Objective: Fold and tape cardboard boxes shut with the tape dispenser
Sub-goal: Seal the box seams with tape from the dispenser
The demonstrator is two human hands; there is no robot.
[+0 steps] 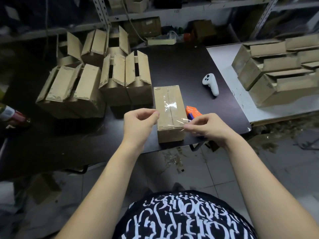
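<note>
Head view. Dark desk point(181, 66) with a white desk point(224, 66) abutting its right side; a shelf point(172, 12) runs behind both. Open boxes point(124, 75), flaps raised, crowd the left of the dark desk. A stack point(276, 80) of boxes lies on the white desk.

The box point(168, 104) stands at the near edge of the dark desk, flaps folded shut, with clear film along its centre seam. The left grip point(139, 123) is at the box's upper left edge, fingers curled and thumb meeting forefinger; whether it pinches anything cannot be told. The right grip point(205, 126) is at the near right corner of the box, thumb and forefinger pinching a strip of tape point(182, 121) that lies across the box top.

The orange dispenser point(192, 111) lies on the desk just right of the box, partly hidden by the right grip. A white controller point(210, 83) lies farther back, apart from the box.
</note>
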